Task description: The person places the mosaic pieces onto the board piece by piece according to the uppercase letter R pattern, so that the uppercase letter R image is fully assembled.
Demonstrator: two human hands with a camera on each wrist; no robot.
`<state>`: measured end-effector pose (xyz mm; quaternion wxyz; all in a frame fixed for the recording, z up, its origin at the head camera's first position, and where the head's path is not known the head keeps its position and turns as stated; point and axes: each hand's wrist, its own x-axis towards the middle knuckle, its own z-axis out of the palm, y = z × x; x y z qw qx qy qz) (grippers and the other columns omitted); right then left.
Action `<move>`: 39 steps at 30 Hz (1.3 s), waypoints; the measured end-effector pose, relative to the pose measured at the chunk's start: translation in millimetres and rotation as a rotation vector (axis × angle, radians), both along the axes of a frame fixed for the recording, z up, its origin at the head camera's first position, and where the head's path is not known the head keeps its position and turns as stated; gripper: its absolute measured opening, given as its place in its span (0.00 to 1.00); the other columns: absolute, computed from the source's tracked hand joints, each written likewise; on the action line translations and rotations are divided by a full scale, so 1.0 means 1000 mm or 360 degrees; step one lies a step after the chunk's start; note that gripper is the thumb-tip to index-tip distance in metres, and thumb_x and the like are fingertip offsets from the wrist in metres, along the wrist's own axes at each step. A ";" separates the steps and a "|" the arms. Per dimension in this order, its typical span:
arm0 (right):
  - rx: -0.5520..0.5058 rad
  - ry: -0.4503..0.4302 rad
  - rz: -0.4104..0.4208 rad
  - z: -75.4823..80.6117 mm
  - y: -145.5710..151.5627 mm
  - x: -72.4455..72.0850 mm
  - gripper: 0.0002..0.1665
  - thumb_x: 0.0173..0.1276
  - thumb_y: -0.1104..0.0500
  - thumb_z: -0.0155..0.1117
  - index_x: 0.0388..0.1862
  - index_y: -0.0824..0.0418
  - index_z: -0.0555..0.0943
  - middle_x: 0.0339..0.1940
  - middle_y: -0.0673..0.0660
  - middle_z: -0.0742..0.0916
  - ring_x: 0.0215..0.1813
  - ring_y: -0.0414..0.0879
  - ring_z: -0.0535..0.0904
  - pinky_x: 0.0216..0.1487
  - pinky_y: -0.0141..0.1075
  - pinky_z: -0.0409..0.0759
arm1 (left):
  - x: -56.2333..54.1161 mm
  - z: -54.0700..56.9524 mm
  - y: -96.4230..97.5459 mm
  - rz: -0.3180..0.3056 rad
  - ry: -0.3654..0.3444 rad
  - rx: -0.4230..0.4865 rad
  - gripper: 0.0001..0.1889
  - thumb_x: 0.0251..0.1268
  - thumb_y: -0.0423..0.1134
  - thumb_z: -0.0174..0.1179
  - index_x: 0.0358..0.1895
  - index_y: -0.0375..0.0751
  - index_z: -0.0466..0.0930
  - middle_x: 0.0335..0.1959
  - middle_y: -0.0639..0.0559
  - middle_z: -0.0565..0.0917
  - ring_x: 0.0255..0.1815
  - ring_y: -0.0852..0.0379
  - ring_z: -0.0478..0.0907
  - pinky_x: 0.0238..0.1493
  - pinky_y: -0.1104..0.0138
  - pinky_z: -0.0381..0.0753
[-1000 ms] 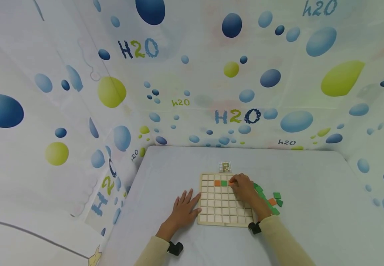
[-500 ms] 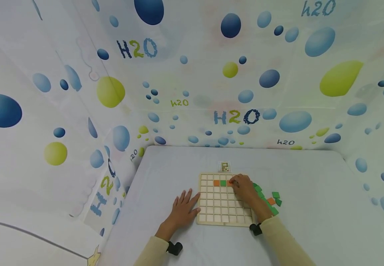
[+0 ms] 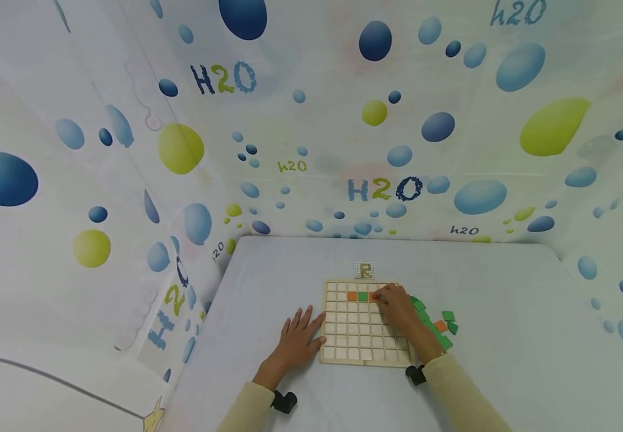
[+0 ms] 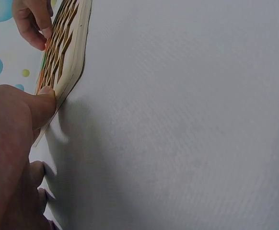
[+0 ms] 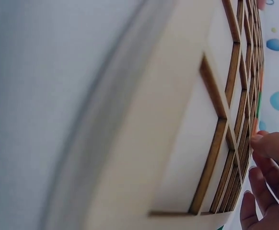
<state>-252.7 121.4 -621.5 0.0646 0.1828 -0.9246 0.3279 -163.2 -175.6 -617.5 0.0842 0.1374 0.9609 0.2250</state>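
Observation:
A wooden grid board (image 3: pixel 345 329) lies on the white table, its square cells framed by thin strips. In its second row from the back sit an orange tile (image 3: pixel 352 296) and a green tile (image 3: pixel 363 296). Just right of these, my right hand (image 3: pixel 397 309) pinches another orange tile (image 3: pixel 373 296) at its cell; fingers partly cover it. My left hand (image 3: pixel 296 341) lies with fingers spread on the cloth by the board's left edge. The left wrist view has its thumb (image 4: pixel 44 103) against the board's rim (image 4: pixel 75 72).
Several green tiles (image 3: pixel 431 327) lie in a row right of the board, partly behind the right forearm. Beside them are a loose orange tile (image 3: pixel 441 326) and two green pieces (image 3: pixel 448 315). A small pattern card (image 3: pixel 365 270) lies behind the board. A printed curtain (image 3: pixel 322 120) surrounds the table.

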 end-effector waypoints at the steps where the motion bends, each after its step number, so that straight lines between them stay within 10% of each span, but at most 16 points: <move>1: 0.0003 0.0011 0.0007 0.001 0.001 0.001 0.08 0.72 0.68 0.70 0.46 0.64 0.90 0.47 0.61 0.88 0.51 0.62 0.82 0.52 0.56 0.83 | 0.000 0.000 0.000 0.0000 0.0000 -0.0002 0.33 0.82 0.52 0.55 0.84 0.49 0.62 0.86 0.37 0.56 0.86 0.30 0.48 0.79 0.31 0.49; 15: -0.0045 -0.0253 -0.0378 0.007 0.050 0.008 0.19 0.75 0.60 0.66 0.60 0.67 0.83 0.60 0.72 0.81 0.62 0.71 0.77 0.57 0.69 0.74 | 0.000 -0.004 -0.002 -0.0016 0.0020 -0.0005 0.33 0.82 0.52 0.55 0.83 0.49 0.62 0.86 0.36 0.56 0.86 0.29 0.48 0.78 0.31 0.50; 39: -0.0019 -0.0430 -0.0446 0.009 0.072 0.017 0.19 0.76 0.56 0.66 0.52 0.72 0.78 0.41 0.66 0.81 0.42 0.59 0.78 0.43 0.53 0.79 | -0.001 -0.004 -0.004 -0.0033 0.0009 0.0058 0.32 0.83 0.51 0.54 0.84 0.48 0.62 0.86 0.35 0.55 0.86 0.29 0.47 0.79 0.30 0.47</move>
